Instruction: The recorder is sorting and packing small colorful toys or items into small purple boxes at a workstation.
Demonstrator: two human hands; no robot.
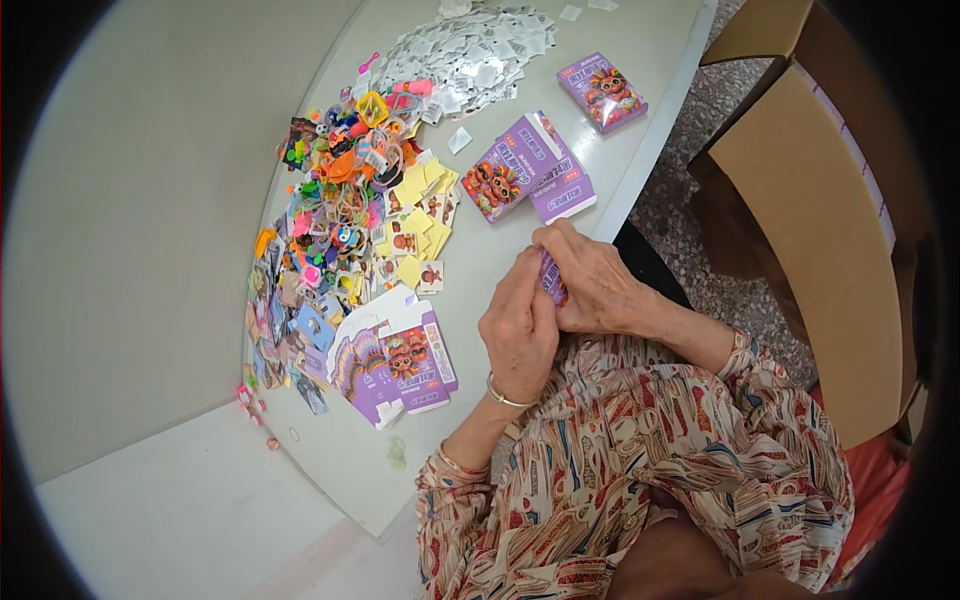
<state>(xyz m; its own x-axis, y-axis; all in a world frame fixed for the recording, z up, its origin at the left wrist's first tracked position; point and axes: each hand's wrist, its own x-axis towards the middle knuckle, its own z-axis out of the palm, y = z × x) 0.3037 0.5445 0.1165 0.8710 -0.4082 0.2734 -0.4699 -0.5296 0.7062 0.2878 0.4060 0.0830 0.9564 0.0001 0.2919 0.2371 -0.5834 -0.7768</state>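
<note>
Close to my body, at the table's near edge, both hands are closed around a small purple printed box [553, 278]. My left hand [518, 328], with a bangle at the wrist, grips its left side. On the other side my right hand [598, 280] curls over it, fingertips almost meeting the left ones. Most of the box is hidden by the fingers. Just beyond my hands lie some purple boxes [497, 180], overlapping each other. Another purple box [603, 92] rests apart at the far right. Flattened purple cartons [395, 360] lie fanned in a stack to my left.
A heap of small colourful toys [340, 200] spreads along the table's left side, with yellow and white cards [415, 225] beside it. Farther off is a pile of small white packets [480, 50]. A large open cardboard box [820, 240] stands right of the table [480, 270].
</note>
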